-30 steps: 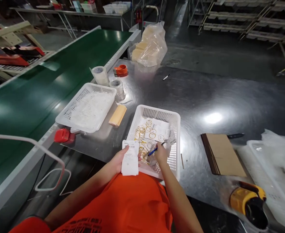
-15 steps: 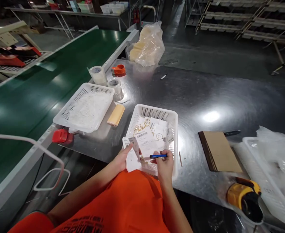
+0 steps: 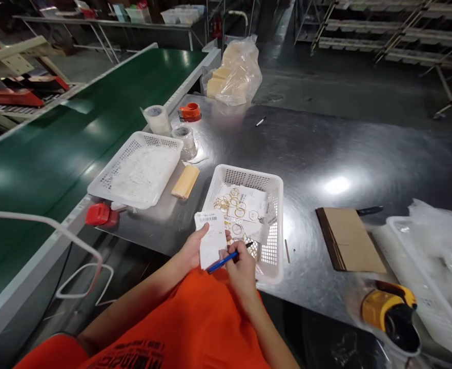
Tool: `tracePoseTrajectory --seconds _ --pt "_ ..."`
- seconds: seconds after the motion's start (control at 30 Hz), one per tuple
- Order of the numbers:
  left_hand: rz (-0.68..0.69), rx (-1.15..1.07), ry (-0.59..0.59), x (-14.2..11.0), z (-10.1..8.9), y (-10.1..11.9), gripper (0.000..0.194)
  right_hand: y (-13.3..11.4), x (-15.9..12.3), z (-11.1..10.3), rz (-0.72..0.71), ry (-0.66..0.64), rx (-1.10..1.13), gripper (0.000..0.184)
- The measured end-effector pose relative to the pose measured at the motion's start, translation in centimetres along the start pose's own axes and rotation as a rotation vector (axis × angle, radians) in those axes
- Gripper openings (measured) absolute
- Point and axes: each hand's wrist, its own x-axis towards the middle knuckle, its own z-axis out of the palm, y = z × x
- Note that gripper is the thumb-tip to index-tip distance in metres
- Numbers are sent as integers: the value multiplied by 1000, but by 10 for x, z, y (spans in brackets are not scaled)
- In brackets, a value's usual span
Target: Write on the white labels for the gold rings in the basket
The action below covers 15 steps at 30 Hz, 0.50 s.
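In my left hand (image 3: 193,248) is a stack of white paper slips (image 3: 212,237) with print and a barcode on the top one, my thumb pressed on its face. My right hand (image 3: 243,269) grips a blue pen (image 3: 223,261), its dark tip pointing up and right, away from the slips. The fingers of this hand are close to the stack's lower right edge. Just beyond both hands stands a white perforated basket (image 3: 278,205). Inside it lie printed slips and several gold-coloured rings or bands (image 3: 234,192), some in clear bags.
Left of the basket are a tan bundle (image 3: 186,181), another white basket (image 3: 177,145), tape rolls (image 3: 157,119) and a red tape dispenser (image 3: 98,214). To the right lie cardboard pieces (image 3: 354,241) and a yellow tape dispenser (image 3: 375,307). A green conveyor belt (image 3: 60,148) runs along the left.
The slip that was raised over the basket now lies on or with the stack in my left hand. My right hand has moved left with the pen, whose angle has turned.
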Motion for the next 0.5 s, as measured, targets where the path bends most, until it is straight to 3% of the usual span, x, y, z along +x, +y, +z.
tracePoseTrajectory --seconds 0.13,0.23,0.37,0.5 --pt "-6 -19 -42 -1 -2 0 47 -12 -2 -11 -48 64 -168 19" --pt "-32 -4 -49 -3 -1 1 47 -21 2 -22 -68 199 82 26" --pt "-64 31 -56 -4 1 1 48 -25 10 -21 -70 56 501 34" --pt "-92 49 -34 -4 1 -1 49 -17 9 -1 -158 61 361 32"
